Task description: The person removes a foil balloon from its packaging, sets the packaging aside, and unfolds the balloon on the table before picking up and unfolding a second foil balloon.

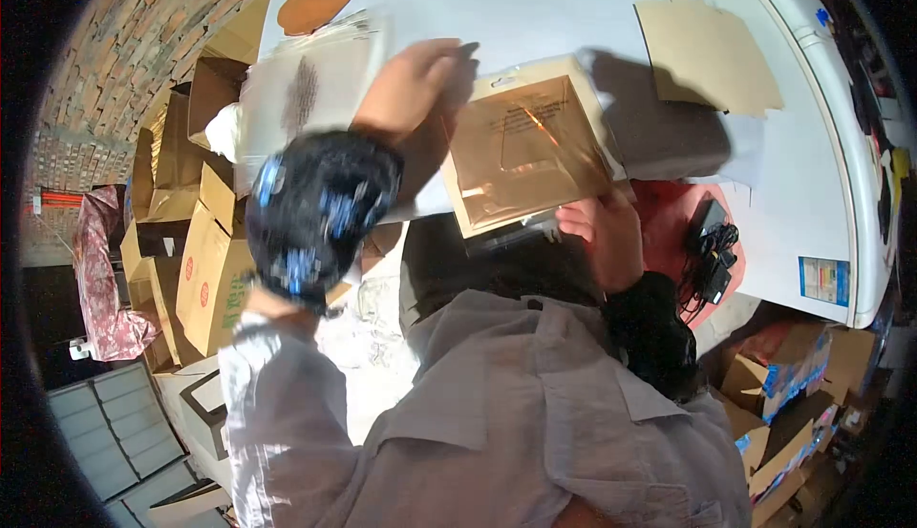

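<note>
One brown packet (525, 146), lower edge in grip of right fingers (577, 220); blurred left fingers (437, 70) alongside, hold unclear.

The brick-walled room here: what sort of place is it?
Probably a small packing workshop: open brown cardboard boxes stand near the rough reddish brick wall, and a flat, hang-holed tan packet is held at the smooth white table.

Brick wall (124, 60), bare, fills the upper left; a pale gridded panel (134, 442) stands lower left, below a patterned red cloth (100, 270). White table (802, 165), rounded edge, lies under strong light with hard shadows. Cardboard boxes (205, 280) crowd left and lower right.
</note>
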The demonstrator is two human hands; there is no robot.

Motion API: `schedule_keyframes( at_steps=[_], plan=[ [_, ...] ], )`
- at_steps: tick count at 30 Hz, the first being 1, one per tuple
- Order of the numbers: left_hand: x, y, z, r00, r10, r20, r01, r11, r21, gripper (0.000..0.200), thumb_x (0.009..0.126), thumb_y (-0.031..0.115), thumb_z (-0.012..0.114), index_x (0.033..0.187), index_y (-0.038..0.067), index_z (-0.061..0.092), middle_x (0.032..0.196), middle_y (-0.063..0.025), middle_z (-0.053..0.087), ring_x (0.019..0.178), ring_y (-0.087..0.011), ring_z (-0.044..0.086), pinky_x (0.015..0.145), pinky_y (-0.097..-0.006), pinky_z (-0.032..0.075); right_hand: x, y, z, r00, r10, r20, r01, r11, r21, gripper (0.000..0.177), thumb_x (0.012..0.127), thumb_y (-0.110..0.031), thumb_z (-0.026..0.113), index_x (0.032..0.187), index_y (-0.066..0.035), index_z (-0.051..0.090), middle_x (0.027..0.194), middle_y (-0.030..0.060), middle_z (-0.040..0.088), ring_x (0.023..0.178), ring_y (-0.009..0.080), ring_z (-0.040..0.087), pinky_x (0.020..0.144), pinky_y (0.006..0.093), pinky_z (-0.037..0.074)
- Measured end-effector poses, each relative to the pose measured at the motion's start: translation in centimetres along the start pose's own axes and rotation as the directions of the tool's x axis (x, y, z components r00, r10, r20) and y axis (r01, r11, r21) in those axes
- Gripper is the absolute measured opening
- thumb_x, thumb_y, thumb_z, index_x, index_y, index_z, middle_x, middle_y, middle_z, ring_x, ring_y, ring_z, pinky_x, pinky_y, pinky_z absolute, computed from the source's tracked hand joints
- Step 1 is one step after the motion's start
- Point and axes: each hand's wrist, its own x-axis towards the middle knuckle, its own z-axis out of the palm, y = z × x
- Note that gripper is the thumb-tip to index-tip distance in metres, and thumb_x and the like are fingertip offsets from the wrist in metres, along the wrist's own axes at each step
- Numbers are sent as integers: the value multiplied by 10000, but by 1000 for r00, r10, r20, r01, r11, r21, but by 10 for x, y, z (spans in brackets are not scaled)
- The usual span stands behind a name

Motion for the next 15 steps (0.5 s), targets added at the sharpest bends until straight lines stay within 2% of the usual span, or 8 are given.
schedule_keyframes(
  at_steps=[1,2,4,7,10,13,15],
  plan=[
    [17,1,3,985,-17,174,25,999,-47,373,982,245,527,1237,-14,611,1180,-204,661,1158,-324,598,1014,-385,439,1,3,-5,1000,-5,11,4,999,33,351,948,-254,614,1137,41,597,988,110,677,863,184,689,742,262,566],
    [28,3,9,958,-100,270,129,987,-92,388,979,297,562,1202,-13,634,1142,-188,678,1111,-291,615,993,-373,445,0,4,-8,1000,-7,4,7,999,31,352,941,-250,620,1134,43,597,983,110,676,853,186,688,737,262,565],
    [54,-11,23,904,-107,413,209,956,-208,433,961,378,607,1165,0,660,1116,-170,689,1049,-249,625,958,-358,455,-3,0,-7,1000,-10,-28,10,1000,-9,351,929,-239,631,1129,47,598,974,110,674,837,190,685,728,264,563],
    [76,-7,30,834,-188,519,233,972,-22,452,936,426,641,1123,16,677,1049,-145,699,989,-223,626,922,-346,462,-9,-7,-1,998,-10,-69,9,1000,-21,331,924,-206,630,1131,50,601,979,115,677,835,193,687,724,269,564],
    [68,26,22,826,-253,504,223,967,120,478,923,453,655,1076,1,678,987,-128,696,965,-219,622,899,-345,466,-5,-6,-3,999,-23,-41,22,999,-30,310,938,-191,615,1134,49,604,991,121,685,831,194,692,722,279,566],
    [64,16,35,904,-197,378,196,980,41,475,931,456,644,1016,-11,680,933,-117,686,928,-230,619,871,-358,472,0,-2,-7,999,-33,-17,32,998,-56,298,961,-186,591,1154,41,608,991,117,693,821,194,696,715,289,570],
    [68,11,35,879,-170,446,205,978,-29,450,926,438,663,987,-7,682,925,-107,685,898,-227,619,846,-362,477,0,-1,-6,999,-29,-20,28,997,-69,295,974,-183,576,1173,32,610,985,111,698,814,194,698,712,294,572]
  ],
)
